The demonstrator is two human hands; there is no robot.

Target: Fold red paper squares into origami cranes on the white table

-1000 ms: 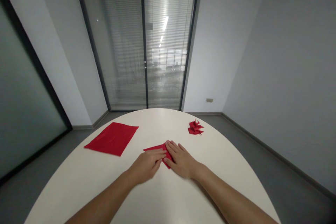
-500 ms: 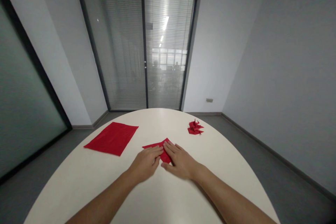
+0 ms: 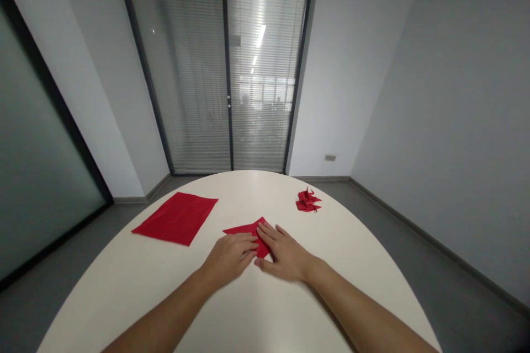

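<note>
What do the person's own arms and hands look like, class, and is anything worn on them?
The left forearm and the right forearm are bare as far as the picture shows, with no sleeve in view. The left hand and right hand are ungloved; no ring, watch or bracelet can be seen. Fine markings are too small to tell.
</note>
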